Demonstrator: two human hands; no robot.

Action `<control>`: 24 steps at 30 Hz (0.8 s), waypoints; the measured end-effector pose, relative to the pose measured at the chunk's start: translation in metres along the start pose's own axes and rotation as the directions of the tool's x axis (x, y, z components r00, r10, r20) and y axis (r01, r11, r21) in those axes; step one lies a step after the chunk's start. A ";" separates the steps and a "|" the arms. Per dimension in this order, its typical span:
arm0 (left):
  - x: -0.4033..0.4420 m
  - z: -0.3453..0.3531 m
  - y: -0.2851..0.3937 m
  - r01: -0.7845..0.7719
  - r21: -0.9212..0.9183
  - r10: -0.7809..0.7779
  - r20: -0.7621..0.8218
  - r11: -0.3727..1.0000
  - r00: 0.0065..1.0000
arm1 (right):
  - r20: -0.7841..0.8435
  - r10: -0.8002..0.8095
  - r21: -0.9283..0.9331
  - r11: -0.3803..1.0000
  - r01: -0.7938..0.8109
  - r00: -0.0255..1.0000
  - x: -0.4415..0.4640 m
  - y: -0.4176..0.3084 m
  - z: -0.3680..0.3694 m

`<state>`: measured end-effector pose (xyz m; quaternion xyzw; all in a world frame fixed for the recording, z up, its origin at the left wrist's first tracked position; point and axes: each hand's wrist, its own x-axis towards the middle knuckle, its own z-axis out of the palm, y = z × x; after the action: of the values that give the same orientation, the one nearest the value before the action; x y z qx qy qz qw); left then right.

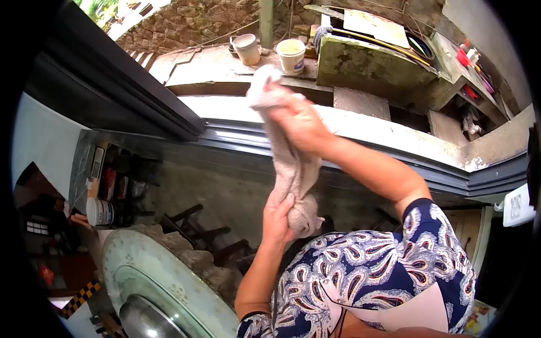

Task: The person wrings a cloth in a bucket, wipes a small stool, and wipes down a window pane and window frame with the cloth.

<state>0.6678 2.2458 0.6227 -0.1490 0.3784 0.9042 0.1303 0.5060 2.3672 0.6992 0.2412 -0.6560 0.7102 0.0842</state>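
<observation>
Towel (290,169), pale beige and bunched lengthwise, is at the middle of the view, running from twelve o'clock down toward five o'clock. The right hand (301,121), at one o'clock and blurred, has its fingers wrapped around the upper part, a loose end flopping over them. The left hand (277,219), at six o'clock, grips the lower part, and a rounded bundle bulges out just beside it.

Behind the towel, a dark metal window track (242,139) stretches from ten o'clock to four o'clock along a whitish sill (389,135); I cannot tell whether the towel touches either. Outside, two plastic buckets (246,50) stand near twelve o'clock, with a mossy concrete trough (366,70) between one and two o'clock. A round glass counter (127,259) sits at eight o'clock.
</observation>
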 end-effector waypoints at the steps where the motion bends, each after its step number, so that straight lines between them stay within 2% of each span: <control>1: 0.001 -0.010 0.003 0.000 -0.013 -0.001 -0.015 1.000 1.000 | 0.071 -0.062 -0.019 0.998 0.064 0.996 0.010 0.024 0.020; 3: 0.002 -0.021 0.009 -0.023 -0.022 0.022 -0.062 0.999 0.998 | 0.217 0.071 -0.095 0.994 -0.052 0.974 0.021 0.058 0.062; 4: 0.002 -0.020 0.009 -0.046 -0.014 0.044 -0.096 0.999 0.994 | 0.366 0.092 -0.253 0.967 0.004 0.926 0.025 0.081 0.077; 5: 0.002 -0.024 0.013 -0.066 -0.009 0.064 -0.128 0.998 0.990 | 0.497 0.140 -0.399 0.913 0.083 0.856 0.029 0.101 0.092; 6: 0.002 -0.031 0.017 -0.090 -0.024 0.087 -0.104 0.996 0.991 | 0.524 0.092 -0.526 0.817 0.237 0.847 0.030 0.115 0.104; 8: -0.003 -0.046 0.032 -0.128 -0.027 0.123 -0.124 0.991 0.985 | 0.589 0.031 -0.703 0.512 0.493 0.807 0.032 0.126 0.126; 10: -0.011 -0.052 0.052 -0.163 -0.010 0.159 -0.167 0.987 0.973 | 0.629 0.088 -0.697 0.506 0.509 0.773 0.049 0.129 0.136; 11: -0.010 -0.041 0.038 -0.167 0.006 0.166 -0.167 0.986 0.972 | 0.647 0.114 -0.689 0.511 0.514 0.754 0.044 0.128 0.113; 12: -0.012 -0.051 0.046 -0.157 0.016 0.158 -0.167 0.987 0.973 | 0.615 -0.067 -0.664 0.494 0.562 0.786 0.037 0.129 0.115; 15: -0.011 -0.056 0.053 -0.158 0.046 0.164 -0.171 0.986 0.972 | 0.571 0.064 -0.728 0.500 0.469 0.818 0.034 0.122 0.127; 16: -0.012 -0.058 0.052 -0.151 0.055 0.158 -0.168 0.987 0.973 | 0.517 0.005 -0.749 0.486 0.450 0.856 0.033 0.122 0.131; 19: -0.019 -0.043 0.043 -0.095 0.047 0.100 -0.137 0.994 0.986 | 0.429 0.021 -0.768 0.535 0.352 0.903 0.020 0.123 0.105; 20: -0.021 -0.040 0.045 -0.073 0.031 0.077 -0.116 0.997 0.990 | 0.446 0.096 -0.799 0.491 0.347 0.890 0.020 0.121 0.102; 23: -0.028 -0.033 0.051 0.000 -0.001 0.000 -0.025 1.000 1.000 | 0.489 0.066 -0.771 0.499 0.395 0.870 0.022 0.112 0.090; 24: -0.026 -0.040 0.045 -0.029 0.046 0.032 -0.073 0.999 0.997 | 0.509 0.088 -0.759 0.515 0.398 0.856 0.022 0.102 0.086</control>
<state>0.6828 2.1835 0.6342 -0.1737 0.4052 0.8913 0.1058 0.4618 2.2659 0.6201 0.3999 -0.8888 0.2062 0.0877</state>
